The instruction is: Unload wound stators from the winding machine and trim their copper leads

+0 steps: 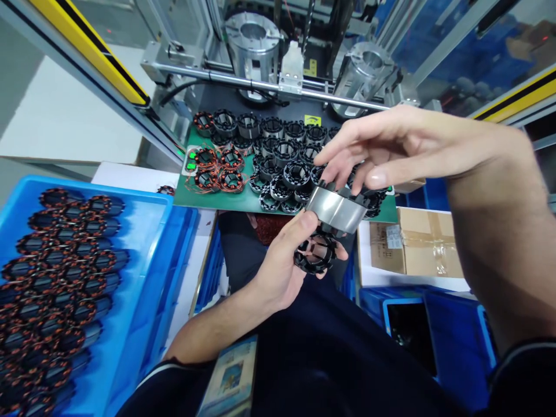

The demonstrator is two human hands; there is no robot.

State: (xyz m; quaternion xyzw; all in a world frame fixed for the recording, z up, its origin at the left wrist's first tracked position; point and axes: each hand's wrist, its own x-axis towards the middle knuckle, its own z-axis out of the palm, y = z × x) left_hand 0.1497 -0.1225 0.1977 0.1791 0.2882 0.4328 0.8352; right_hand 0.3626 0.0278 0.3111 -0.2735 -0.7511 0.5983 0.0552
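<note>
My left hand point(284, 255) is closed around a silver motor stator core point(337, 209) with black plastic teeth on its upper edge. In the same hand, below the core, sits a black plastic end ring point(316, 253); whether the two touch is hard to see. Just above the core, my right hand point(386, 150) is bent with its fingers apart, the fingertips close to the black teeth. Nothing shows between those fingers. Behind the hands, several unwound stator cores point(285, 152) stand grouped on a green mat point(217, 200).
Several copper-wound stators point(231, 179) lie on the mat's left. A blue tray point(143, 200) at left holds rows of wound stators point(65, 252). Behind the mat stand two metal winding cylinders point(256, 55) and a rail point(269, 86). A cardboard box point(430, 240) and blue bins point(456, 336) are at right.
</note>
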